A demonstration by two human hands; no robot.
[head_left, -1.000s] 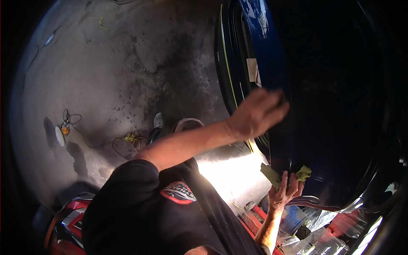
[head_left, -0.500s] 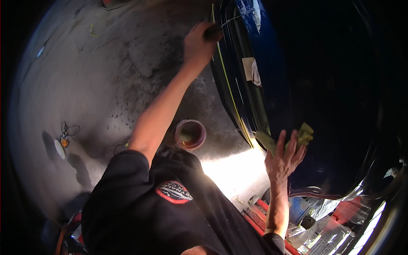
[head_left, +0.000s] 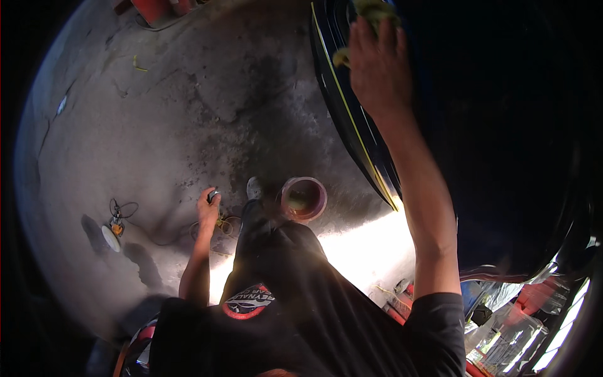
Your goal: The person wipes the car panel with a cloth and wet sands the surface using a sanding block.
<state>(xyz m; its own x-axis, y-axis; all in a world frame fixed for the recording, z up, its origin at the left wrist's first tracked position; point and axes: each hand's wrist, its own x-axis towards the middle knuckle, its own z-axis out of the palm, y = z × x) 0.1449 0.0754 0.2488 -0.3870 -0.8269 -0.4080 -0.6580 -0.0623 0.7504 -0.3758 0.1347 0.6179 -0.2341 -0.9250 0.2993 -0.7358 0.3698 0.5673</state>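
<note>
My right hand [head_left: 382, 78] reaches far forward, pressing a crumpled yellow-green cloth [head_left: 375, 10] against the dark blue car body [head_left: 502, 125] beside its trim. A fold of the cloth sticks out left of the fingers. My left hand [head_left: 208, 207] hangs low over the floor, its fingers curled round a small dark thing with a shiny part, whose kind I cannot make out. Along the car's lower edge runs a yellow-green strip [head_left: 352, 122]. A pinkish bucket [head_left: 322, 200] with murky contents stands on the floor between my leg and the car.
A corded tool with a round white pad [head_left: 111, 239] lies on the concrete floor [head_left: 157, 125] at left. A coiled yellowish hose or cord is beside my left hand. Red containers [head_left: 151, 9] stand at the far left; clear plastic and red items [head_left: 509, 333] crowd the lower right.
My left hand has drawn back from the car's edge with the dark thing, down to my left side. My right hand has moved forward along the car body with the cloth.
</note>
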